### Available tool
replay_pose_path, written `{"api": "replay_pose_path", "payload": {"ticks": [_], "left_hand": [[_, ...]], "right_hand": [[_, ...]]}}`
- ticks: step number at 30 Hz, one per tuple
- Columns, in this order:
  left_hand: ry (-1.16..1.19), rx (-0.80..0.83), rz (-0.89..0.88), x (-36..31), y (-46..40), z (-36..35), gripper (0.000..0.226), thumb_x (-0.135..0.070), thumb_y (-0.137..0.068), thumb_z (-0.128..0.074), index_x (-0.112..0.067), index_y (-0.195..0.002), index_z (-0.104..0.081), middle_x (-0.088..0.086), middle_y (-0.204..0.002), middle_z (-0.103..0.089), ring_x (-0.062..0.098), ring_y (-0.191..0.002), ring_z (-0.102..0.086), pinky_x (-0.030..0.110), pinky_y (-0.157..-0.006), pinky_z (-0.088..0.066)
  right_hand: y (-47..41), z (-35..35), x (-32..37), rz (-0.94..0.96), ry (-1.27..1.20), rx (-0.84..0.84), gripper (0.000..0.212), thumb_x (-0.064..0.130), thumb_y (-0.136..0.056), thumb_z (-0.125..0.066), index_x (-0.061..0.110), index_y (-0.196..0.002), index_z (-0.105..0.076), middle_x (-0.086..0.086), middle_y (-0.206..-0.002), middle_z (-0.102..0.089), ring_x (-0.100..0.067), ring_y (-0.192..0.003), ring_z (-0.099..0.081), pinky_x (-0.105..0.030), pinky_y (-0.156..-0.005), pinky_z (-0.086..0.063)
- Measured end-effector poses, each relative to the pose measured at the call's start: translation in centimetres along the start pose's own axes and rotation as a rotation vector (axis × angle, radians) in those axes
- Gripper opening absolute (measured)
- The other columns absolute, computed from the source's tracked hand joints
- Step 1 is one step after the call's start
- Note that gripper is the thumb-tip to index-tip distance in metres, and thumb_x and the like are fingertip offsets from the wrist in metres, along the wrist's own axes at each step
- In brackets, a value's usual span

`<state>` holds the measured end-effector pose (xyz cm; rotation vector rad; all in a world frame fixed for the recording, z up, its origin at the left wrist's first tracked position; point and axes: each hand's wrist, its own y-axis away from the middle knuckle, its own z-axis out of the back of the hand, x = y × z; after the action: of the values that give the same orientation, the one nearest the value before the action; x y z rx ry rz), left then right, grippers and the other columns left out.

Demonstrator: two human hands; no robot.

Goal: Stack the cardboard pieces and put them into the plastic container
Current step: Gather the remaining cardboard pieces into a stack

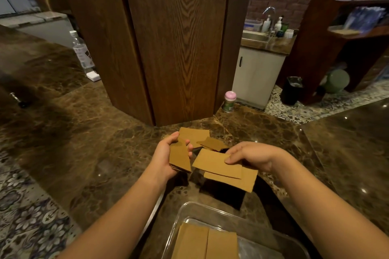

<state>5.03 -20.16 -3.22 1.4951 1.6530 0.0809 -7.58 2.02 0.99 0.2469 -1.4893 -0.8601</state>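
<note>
My left hand [164, 157] grips a small stack of brown cardboard pieces [180, 159] above the marble counter. My right hand [252, 155] pinches the corner of two overlapping cardboard pieces [221, 166], held a little above the counter, just right of the stack. More loose cardboard pieces [197, 135] lie on the counter beyond both hands. The clear plastic container [189, 210] stands at the near edge between my forearms, with two flat piles of cardboard [206, 244] side by side inside it.
A wide wooden pillar [168, 48] rises from the counter just behind the loose pieces. A small pink-lidded bottle [230, 101] stands at its right foot, a clear bottle [82, 52] at the far left. Brown marble counter [94, 153] spreads left and right.
</note>
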Motion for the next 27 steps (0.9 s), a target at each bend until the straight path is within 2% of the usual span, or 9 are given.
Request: {"api": "replay_pose_path", "payload": {"ticks": [4,6,8,12,15,18,20,23,27], "left_hand": [[0.001,-0.013,-0.01,0.0,-0.2,-0.6,0.044,-0.025,-0.092,-0.065,-0.02,-0.135,-0.055,0.018,-0.103,-0.069,0.03,-0.075,-0.069,0.042,-0.069,-0.059],[0.003,0.023,0.004,0.0,0.0,-0.8,0.036,-0.027,-0.092,-0.066,-0.021,-0.127,-0.059,0.017,-0.097,-0.073,0.033,-0.076,-0.072,0.047,-0.067,-0.062],[-0.01,0.066,-0.007,0.3,0.1,-0.8,0.025,-0.034,-0.094,-0.062,-0.021,-0.116,-0.063,0.018,-0.095,-0.077,0.034,-0.077,-0.074,0.043,-0.059,-0.06],[-0.084,0.067,-0.076,1.0,-0.2,-1.3,0.033,-0.047,-0.099,-0.05,-0.022,-0.118,-0.062,0.019,-0.099,-0.077,0.034,-0.079,-0.073,0.046,-0.069,-0.059],[-0.14,0.044,-0.111,1.5,-0.5,-2.3,0.041,-0.05,-0.098,-0.049,-0.02,-0.125,-0.059,0.017,-0.105,-0.075,0.035,-0.094,-0.072,0.052,-0.082,-0.058],[-0.157,0.082,-0.081,1.8,-0.2,-2.9,0.05,-0.051,-0.089,-0.066,-0.022,-0.129,-0.059,0.018,-0.121,-0.07,0.037,-0.111,-0.067,0.056,-0.096,-0.052],[-0.155,0.1,-0.099,1.9,0.0,-2.7,0.044,-0.033,-0.085,-0.075,-0.021,-0.125,-0.06,0.015,-0.107,-0.072,0.032,-0.092,-0.072,0.047,-0.075,-0.061],[-0.052,0.083,-0.099,1.5,-0.1,-1.6,0.03,-0.019,-0.096,-0.057,-0.023,-0.126,-0.06,0.017,-0.101,-0.07,0.032,-0.083,-0.069,0.041,-0.06,-0.059],[0.132,0.131,-0.086,1.1,0.0,-0.5,0.027,-0.022,-0.098,-0.051,-0.024,-0.124,-0.058,0.021,-0.095,-0.07,0.031,-0.07,-0.066,0.043,-0.064,-0.057]], "right_hand": [[1.0,0.4,0.1,0.097,-0.101,0.081,0.023,0.02,-0.096,-0.065,0.012,-0.114,-0.076,-0.012,-0.114,-0.073,-0.024,-0.098,-0.071,-0.035,-0.084,-0.056],[1.1,-0.1,0.5,0.179,-0.041,0.001,0.02,0.028,-0.097,-0.064,0.018,-0.109,-0.077,-0.007,-0.113,-0.074,-0.021,-0.1,-0.07,-0.035,-0.085,-0.052],[0.7,-1.2,1.3,0.287,0.184,-0.231,0.019,0.036,-0.097,-0.063,0.024,-0.102,-0.076,0.002,-0.107,-0.075,-0.015,-0.099,-0.068,-0.034,-0.084,-0.05],[-0.1,-4.7,3.1,0.353,0.789,-0.658,0.022,0.043,-0.096,-0.06,0.024,-0.105,-0.067,0.003,-0.096,-0.068,-0.018,-0.088,-0.065,-0.039,-0.077,-0.056],[-0.6,-8.0,3.7,0.432,1.164,-0.767,0.023,0.038,-0.095,-0.061,0.019,-0.106,-0.065,-0.005,-0.094,-0.07,-0.027,-0.083,-0.069,-0.037,-0.067,-0.054],[-1.0,-9.8,4.1,0.495,1.355,-0.773,0.028,0.031,-0.096,-0.061,0.015,-0.119,-0.062,-0.007,-0.099,-0.07,-0.029,-0.085,-0.071,-0.035,-0.062,-0.047],[-0.7,-9.8,4.5,0.494,1.373,-0.695,0.034,0.036,-0.094,-0.064,0.014,-0.12,-0.062,-0.006,-0.101,-0.069,-0.028,-0.088,-0.07,-0.036,-0.066,-0.05],[0.4,-8.4,5.1,0.443,1.182,-0.466,0.052,0.055,-0.081,-0.074,0.018,-0.117,-0.066,-0.001,-0.1,-0.07,-0.019,-0.085,-0.064,-0.032,-0.067,-0.052],[0.9,-4.8,4.9,0.43,0.719,-0.547,0.005,0.037,-0.092,-0.067,0.033,-0.093,-0.069,0.012,-0.089,-0.066,-0.008,-0.081,-0.059,-0.02,-0.06,-0.038]]}}
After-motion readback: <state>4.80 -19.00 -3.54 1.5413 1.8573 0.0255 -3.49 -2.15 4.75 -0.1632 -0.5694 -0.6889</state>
